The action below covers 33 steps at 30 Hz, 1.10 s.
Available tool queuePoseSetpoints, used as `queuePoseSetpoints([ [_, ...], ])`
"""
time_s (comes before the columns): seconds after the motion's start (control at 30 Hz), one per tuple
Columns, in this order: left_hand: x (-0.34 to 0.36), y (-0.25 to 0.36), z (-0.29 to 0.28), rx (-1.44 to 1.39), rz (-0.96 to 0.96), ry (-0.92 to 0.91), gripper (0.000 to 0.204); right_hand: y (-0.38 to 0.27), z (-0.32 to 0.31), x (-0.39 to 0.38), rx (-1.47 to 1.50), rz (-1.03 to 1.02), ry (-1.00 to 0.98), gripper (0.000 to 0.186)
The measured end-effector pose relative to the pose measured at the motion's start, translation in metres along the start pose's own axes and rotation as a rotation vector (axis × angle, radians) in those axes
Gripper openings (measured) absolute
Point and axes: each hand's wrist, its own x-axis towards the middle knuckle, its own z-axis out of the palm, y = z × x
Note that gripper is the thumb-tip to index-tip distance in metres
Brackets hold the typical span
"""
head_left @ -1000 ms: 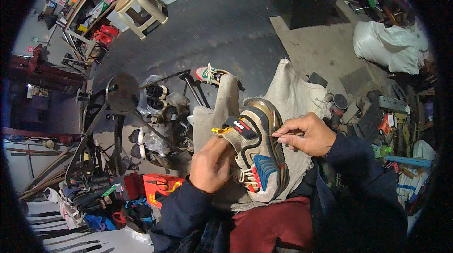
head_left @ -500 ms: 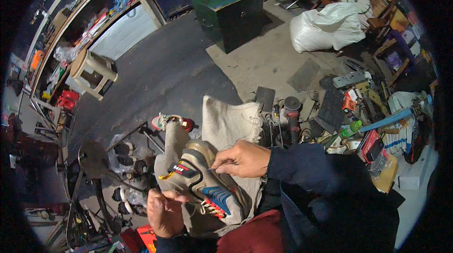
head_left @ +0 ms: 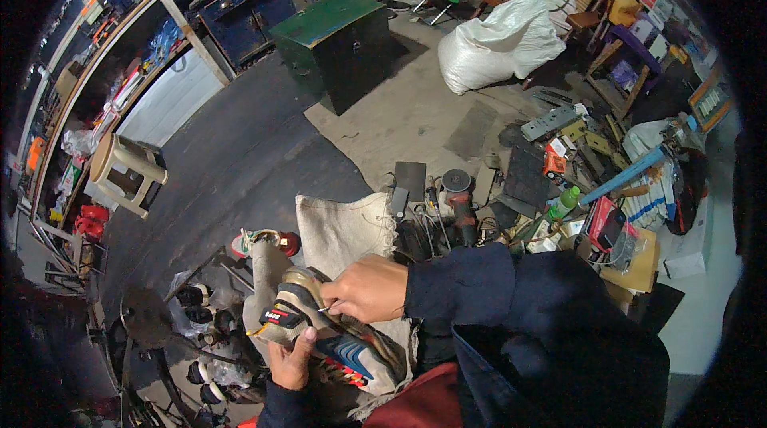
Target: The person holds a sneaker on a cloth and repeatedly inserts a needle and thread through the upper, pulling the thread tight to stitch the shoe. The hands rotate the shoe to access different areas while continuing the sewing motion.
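A grey and beige sneaker (head_left: 375, 366) with blue side panels and red-and-white laces lies tilted over my lap, on a beige cloth (head_left: 339, 228). My left hand (head_left: 292, 360) grips it near the dark tongue label, thumb pressed on the upper. Fingers pinched, my right hand (head_left: 367, 288) is at the sneaker's collar. From that pinch a thin, needle-like metal tool (head_left: 323, 310) points toward the shoe; its other end is hidden in the fingers.
Beside the cloth lie an angle grinder (head_left: 460, 204), a green bottle (head_left: 565, 203) and assorted tools. Several shoes (head_left: 204, 340) and a dark metal stand (head_left: 148, 316) are at left. Farther off are a green chest (head_left: 331, 41), a white sack (head_left: 495, 45) and a stool (head_left: 128, 168).
The view has shifted, so the surroundings sit differently. My left hand has gone from loosely beside the sneaker to gripping its upper. The right hand has come closer to the collar.
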Motion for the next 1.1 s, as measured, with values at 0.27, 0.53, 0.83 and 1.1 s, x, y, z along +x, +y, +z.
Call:
queuePoseSetpoints([
  [0.27, -0.005, -0.003, 0.003, 0.082, 0.005, 0.032, 0.033, -0.013, 0.015, 0.011, 0.008, 0.043, 0.102, 0.030],
  [0.53, -0.009, -0.005, 0.016, -0.021, 0.104, 0.141, 0.010, 0.006, 0.015, 0.019, -0.055, 0.170, -0.017, 0.068],
  [0.83, -0.008, -0.006, 0.016, -0.049, 0.097, 0.157, 0.009, 0.026, 0.008, 0.013, -0.342, 0.264, -0.017, 0.089],
  [1.1, -0.011, -0.011, 0.012, -0.076, 0.123, 0.172, 0.019, 0.053, 0.022, -0.078, 0.052, 0.348, 0.242, 0.059],
])
